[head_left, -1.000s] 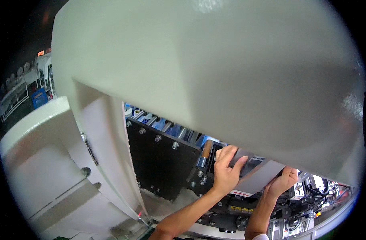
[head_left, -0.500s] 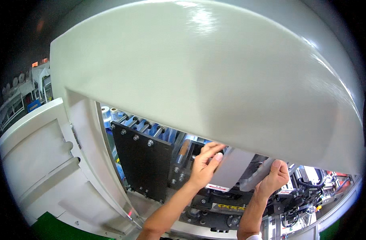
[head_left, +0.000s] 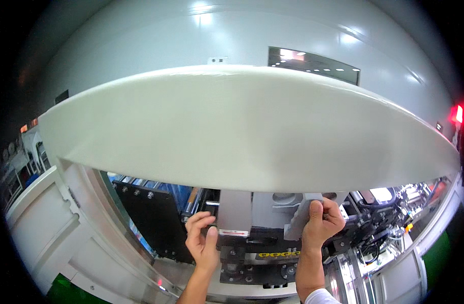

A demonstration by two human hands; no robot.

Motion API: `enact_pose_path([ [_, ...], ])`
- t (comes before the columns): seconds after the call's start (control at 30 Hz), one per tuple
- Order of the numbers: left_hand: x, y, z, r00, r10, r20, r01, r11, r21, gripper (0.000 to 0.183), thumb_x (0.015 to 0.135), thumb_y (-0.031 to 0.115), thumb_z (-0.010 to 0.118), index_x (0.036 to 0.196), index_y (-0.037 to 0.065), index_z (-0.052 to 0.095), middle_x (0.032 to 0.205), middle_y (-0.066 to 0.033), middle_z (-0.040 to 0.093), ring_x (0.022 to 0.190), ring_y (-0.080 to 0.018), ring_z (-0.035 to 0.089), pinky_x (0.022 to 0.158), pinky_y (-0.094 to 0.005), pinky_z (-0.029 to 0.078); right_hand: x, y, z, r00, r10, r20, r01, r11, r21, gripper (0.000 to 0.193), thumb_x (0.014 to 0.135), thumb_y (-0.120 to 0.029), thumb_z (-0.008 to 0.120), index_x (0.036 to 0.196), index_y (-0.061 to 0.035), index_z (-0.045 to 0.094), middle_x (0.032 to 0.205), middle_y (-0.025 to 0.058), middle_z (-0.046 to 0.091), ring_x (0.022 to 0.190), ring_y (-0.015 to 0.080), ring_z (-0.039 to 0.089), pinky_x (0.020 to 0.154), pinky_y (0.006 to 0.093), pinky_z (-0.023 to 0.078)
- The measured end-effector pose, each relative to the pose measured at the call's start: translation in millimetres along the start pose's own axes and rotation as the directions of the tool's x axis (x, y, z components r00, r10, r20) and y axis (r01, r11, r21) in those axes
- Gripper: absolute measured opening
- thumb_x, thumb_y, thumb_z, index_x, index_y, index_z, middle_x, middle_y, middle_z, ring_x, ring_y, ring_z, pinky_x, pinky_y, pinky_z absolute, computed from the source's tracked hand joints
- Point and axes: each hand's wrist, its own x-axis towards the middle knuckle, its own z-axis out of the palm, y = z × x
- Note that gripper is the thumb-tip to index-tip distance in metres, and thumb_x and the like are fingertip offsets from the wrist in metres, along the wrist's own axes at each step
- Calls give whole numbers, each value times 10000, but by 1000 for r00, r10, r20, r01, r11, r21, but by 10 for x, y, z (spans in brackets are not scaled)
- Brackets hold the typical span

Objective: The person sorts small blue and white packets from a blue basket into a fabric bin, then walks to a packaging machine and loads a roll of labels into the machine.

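My right hand [head_left: 323, 223] is closed on a grey plate with a notched edge [head_left: 298, 223], thumb across its front face. My left hand [head_left: 202, 240] is raised with its fingers apart and nothing in it. It is nearest to a flat grey panel [head_left: 235, 210], just past the panel's left edge. A white label with a red double arrow [head_left: 234, 233] runs along the panel's lower end. Between panel and held plate lies a light grey surface [head_left: 265, 215] with a round recess [head_left: 287, 197]. The upper ends of these parts are hidden under the machine's cover.
A large pale cover [head_left: 232, 131] overhangs the opening. To the left stand a black side plate [head_left: 151, 218] and an open white door [head_left: 54, 218]. Dense metal mechanisms [head_left: 389, 218] fill the right side. Yellow ring marks [head_left: 277, 254] sit below my hands. A red light [head_left: 458, 114] glows far right.
My view has tilted up. My left hand has shifted left, to beyond the panel's left edge. The space between the panel and the plate looks wider. My right hand keeps its grip.
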Motion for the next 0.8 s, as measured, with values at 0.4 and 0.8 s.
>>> enact_pose_path([
  [0.4,-801,381,-138,981,-65,183,97,980,-173,166,815,127,643,883,-21,611,1033,-169,571,1009,-248,516,878,-350,411,-120,-578,-626,990,55,-130,-35,988,153,448,818,-397,724,732,22,591,611,19,565,502,80,503,464,206,387],
  [0.8,-1747,1218,-795,146,-29,989,959,-240,-148,1047,683,843,440,1455,152,288,1473,-112,338,1313,-381,348,1043,-585,314,-1247,-2186,-1462,961,56,-269,21,961,274,478,777,-418,756,695,-30,488,527,99,564,434,155,551,417,272,467],
])
